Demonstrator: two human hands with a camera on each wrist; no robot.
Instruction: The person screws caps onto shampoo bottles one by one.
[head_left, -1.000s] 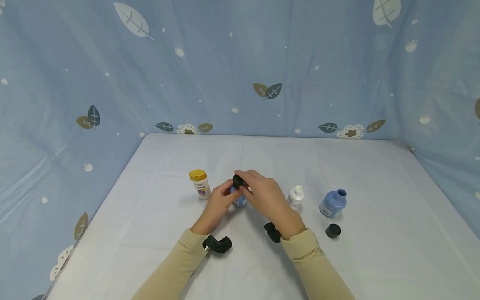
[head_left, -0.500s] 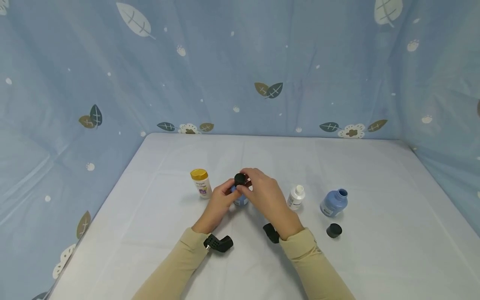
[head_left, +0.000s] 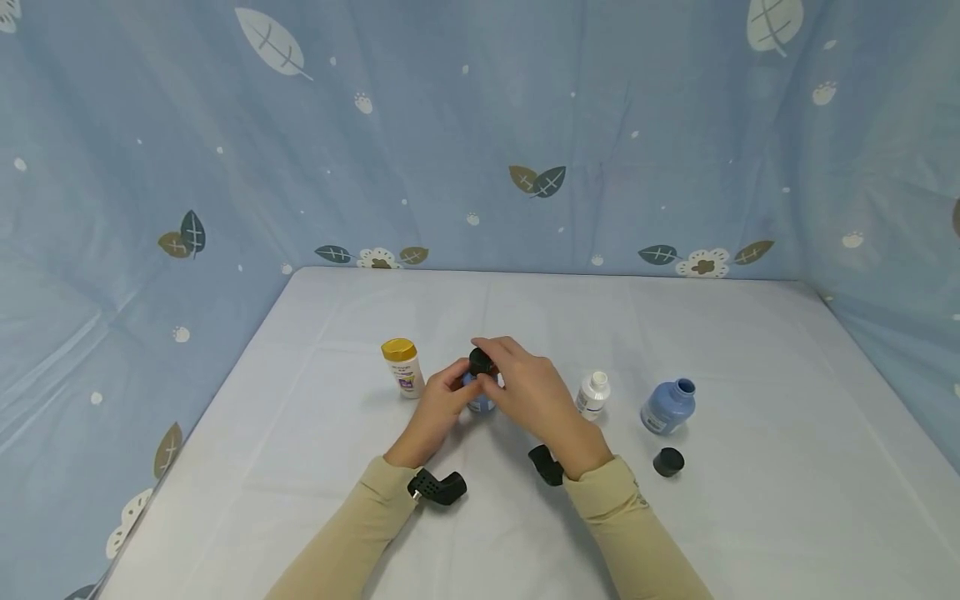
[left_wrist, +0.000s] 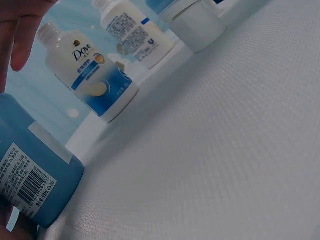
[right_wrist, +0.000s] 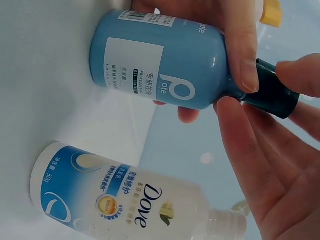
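In the middle of the table, my left hand [head_left: 438, 408] holds a blue shampoo bottle [right_wrist: 160, 62] upright around its body and shoulder. My right hand [head_left: 534, 392] has thumb and fingers around the black cap [right_wrist: 272, 90] at the top of this bottle. The right wrist view shows the cap sitting at the bottle's neck, with a left-hand finger lying along the shoulder just beneath it. Close by on the right stands a capless white Dove bottle [right_wrist: 125, 195]. Fingers cover part of the blue bottle in the head view.
A white bottle with a yellow cap [head_left: 402, 367] stands left of my hands. To the right are an uncapped blue bottle [head_left: 667, 407] and a loose black cap [head_left: 667, 462]. Another white bottle [left_wrist: 135, 35] appears behind the Dove one. A patterned blue curtain [head_left: 480, 133] surrounds the table.
My right hand has turned about the cap and back, its fingers shifting their place on it. The left hand keeps its hold on the blue bottle, and the other things stay put.
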